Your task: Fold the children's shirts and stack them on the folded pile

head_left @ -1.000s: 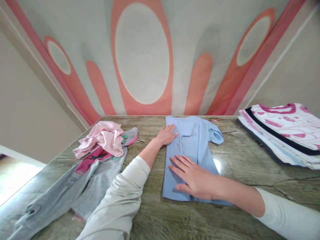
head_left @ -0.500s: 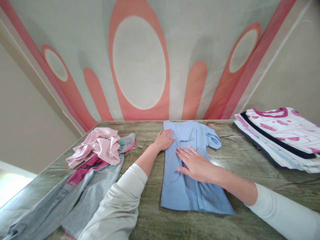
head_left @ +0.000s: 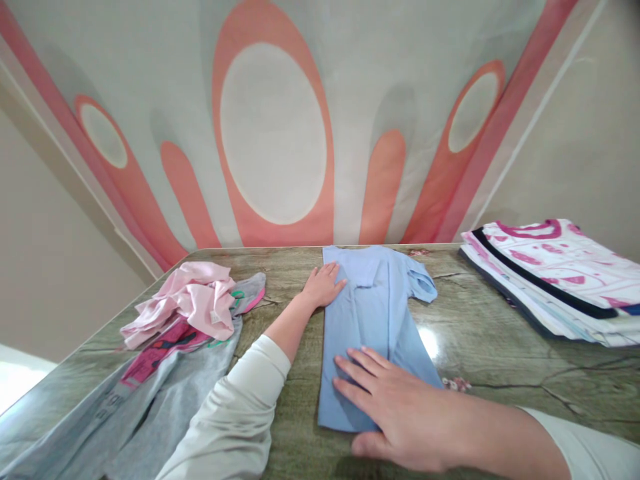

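A light blue short-sleeved shirt (head_left: 357, 323) lies on the table in front of me, its left side folded inward and one sleeve sticking out at the upper right. My left hand (head_left: 323, 285) rests flat on the shirt's upper left edge, fingers stretched out. Near the hem, my right hand (head_left: 395, 407) lies with spread fingers over the lower part of the shirt and covers its lower right corner. Neither hand grips the cloth.
On the left sit a crumpled pink garment (head_left: 193, 297) and grey trousers (head_left: 165, 393) with a pink patch. A stack of folded clothes (head_left: 560, 280) stands at the right. Behind the wooden-patterned table (head_left: 500, 373) rises a wall with a grey and coral pattern (head_left: 275, 133).
My right hand has slid down the shirt from its middle to near the hem, and the cloth there looks smoother. My left hand stays at the upper left edge.
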A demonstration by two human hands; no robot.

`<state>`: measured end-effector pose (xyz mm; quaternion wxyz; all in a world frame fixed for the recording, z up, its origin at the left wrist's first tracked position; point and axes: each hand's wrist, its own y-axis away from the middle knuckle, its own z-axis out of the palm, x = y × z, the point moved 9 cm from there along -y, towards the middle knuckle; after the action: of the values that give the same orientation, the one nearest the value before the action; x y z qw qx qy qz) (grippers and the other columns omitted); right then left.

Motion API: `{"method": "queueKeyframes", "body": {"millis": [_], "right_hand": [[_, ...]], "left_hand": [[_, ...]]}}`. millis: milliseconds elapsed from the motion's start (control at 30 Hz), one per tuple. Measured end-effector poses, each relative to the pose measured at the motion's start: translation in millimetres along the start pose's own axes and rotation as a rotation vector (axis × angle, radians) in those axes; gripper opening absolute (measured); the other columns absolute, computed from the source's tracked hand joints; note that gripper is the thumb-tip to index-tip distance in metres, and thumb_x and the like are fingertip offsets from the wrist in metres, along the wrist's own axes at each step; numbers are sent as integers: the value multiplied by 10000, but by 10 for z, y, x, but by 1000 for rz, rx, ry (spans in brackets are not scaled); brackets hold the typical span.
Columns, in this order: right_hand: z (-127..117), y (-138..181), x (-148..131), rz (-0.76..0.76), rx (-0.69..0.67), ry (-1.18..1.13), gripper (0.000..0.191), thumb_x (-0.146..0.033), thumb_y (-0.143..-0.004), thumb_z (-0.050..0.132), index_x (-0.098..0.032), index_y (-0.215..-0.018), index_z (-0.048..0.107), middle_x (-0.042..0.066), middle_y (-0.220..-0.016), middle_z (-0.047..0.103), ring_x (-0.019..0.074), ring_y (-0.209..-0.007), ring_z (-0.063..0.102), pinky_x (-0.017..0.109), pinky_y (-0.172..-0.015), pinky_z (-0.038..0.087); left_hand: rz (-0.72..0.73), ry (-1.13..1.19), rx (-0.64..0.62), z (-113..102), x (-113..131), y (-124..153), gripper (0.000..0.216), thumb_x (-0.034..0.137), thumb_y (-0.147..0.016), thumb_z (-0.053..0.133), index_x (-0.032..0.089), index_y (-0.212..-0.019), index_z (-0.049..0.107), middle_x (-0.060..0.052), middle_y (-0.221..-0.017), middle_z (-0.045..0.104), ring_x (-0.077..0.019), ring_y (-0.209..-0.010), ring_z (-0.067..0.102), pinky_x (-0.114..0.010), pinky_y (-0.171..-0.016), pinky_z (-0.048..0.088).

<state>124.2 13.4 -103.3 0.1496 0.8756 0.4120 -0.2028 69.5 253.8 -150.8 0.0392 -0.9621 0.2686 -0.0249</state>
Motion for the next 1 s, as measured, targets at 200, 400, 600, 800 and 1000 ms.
{"method": "queueKeyframes", "body": {"millis": [200, 400, 600, 800, 1000], "right_hand": [[-235, -4, -139, -115, -44, -32, 610, -571, -864, 354, -198, -1346, 393, 97, -1457, 237, 273, -1340, 168, 461, -1098, 116], [-356, -249, 583, 148, 124, 114, 654, -532, -875, 361, -130, -1387, 300, 140, -1466, 186, 286, -1344, 142, 490, -1090, 102], [-304, -241, 559, 109, 160, 181, 666, -559, -842, 415, -114, -1339, 396, 151, -1422, 311, 290, -1342, 148, 489, -1100, 30], [-261, -325, 458, 64, 143, 55, 698, -575, -874, 306, -147, -1417, 208, 119, -1482, 133, 254, -1357, 76, 461, -1106, 75], [-121, -305, 407, 19, 80, -38, 744, -613, -842, 350, -176, -1421, 181, 122, -1484, 65, 280, -1353, 62, 473, -1100, 87]], "left_hand": [[52, -62, 48, -123, 160, 12, 492, 398, -924, 232, 152, -1333, 351, -94, -1430, 304, -209, -1320, 239, -413, -1081, 140], [180, -15, 35, -89, 451, 43, 504, 398, -936, 190, 133, -1337, 342, -100, -1428, 307, -181, -1310, 267, -337, -1059, 213], [80, 2, 40, -63, 191, 1, 557, 460, -931, 153, 146, -1373, 281, -97, -1452, 252, -196, -1329, 223, -377, -1069, 187], [8, -1, 0, -28, -100, -117, 546, 447, -923, 186, 159, -1378, 274, -91, -1456, 241, -197, -1337, 203, -397, -1069, 186], [-40, -29, -8, 46, -182, -374, 574, 478, -917, 163, 163, -1390, 248, -96, -1472, 189, -216, -1346, 173, -424, -1063, 183]]}}
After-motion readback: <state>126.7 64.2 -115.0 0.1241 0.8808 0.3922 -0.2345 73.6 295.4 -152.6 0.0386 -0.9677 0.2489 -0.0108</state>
